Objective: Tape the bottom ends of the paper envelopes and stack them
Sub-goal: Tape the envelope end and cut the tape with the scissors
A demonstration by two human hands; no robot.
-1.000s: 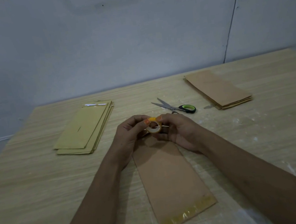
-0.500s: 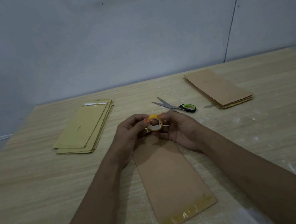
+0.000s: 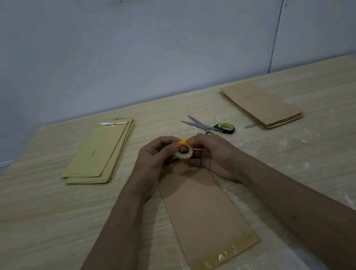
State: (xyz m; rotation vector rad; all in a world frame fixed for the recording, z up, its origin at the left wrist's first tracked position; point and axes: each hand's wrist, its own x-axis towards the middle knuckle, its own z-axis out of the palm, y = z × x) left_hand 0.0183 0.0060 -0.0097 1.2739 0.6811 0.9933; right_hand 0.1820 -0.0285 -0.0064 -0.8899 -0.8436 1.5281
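Tape roll [image 3: 184,152], small and yellowish, is sitting pinched between the left hand [image 3: 155,159] and right hand [image 3: 213,155], fingers curling around it above the far end of a brown envelope [image 3: 204,214] lying on the bench [image 3: 35,225], clear tape shining across its near end.

Brown envelope [image 3: 201,210], yellow tape roll [image 3: 184,152], scissors [image 3: 210,125] (green-and-black handles).
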